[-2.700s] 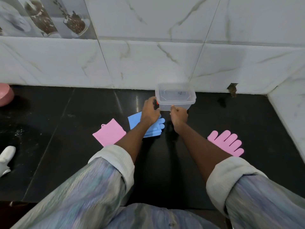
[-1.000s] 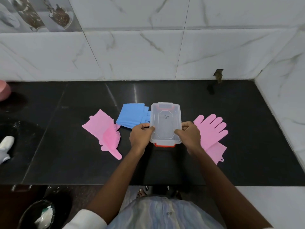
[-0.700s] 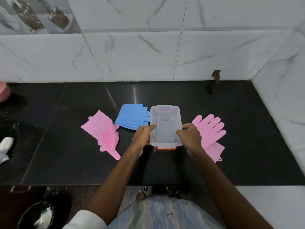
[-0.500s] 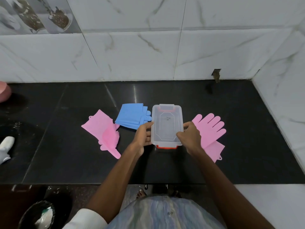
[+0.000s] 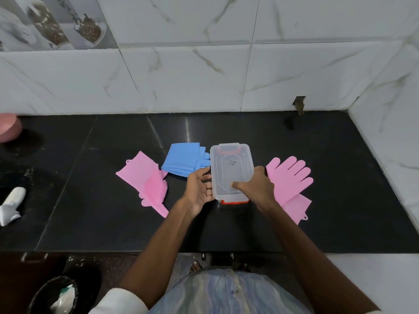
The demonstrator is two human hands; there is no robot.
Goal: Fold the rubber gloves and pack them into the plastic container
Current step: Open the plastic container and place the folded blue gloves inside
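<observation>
A clear plastic container point(image 5: 230, 164) with a lid and red clips sits on the black counter point(image 5: 340, 200). My left hand point(image 5: 198, 189) rests against its left side, fingers apart. My right hand point(image 5: 256, 185) lies over its near right corner, fingers on the lid. A folded blue glove point(image 5: 183, 163) lies just left of the container. One pink glove point(image 5: 147, 180) lies farther left, partly folded with bristles up. Another pink glove point(image 5: 289, 180) lies flat to the right, fingers spread.
White marble tiles form the back wall and a side wall point(image 5: 385, 98) at the right. A pink bowl point(image 5: 9, 126) sits at the far left and a white object point(image 5: 12, 206) below it. A black bin point(image 5: 54, 295) stands on the floor.
The container came from the back wall to the counter's middle between the gloves. In the last half second my right hand slid onto the lid and my left hand opened at the side.
</observation>
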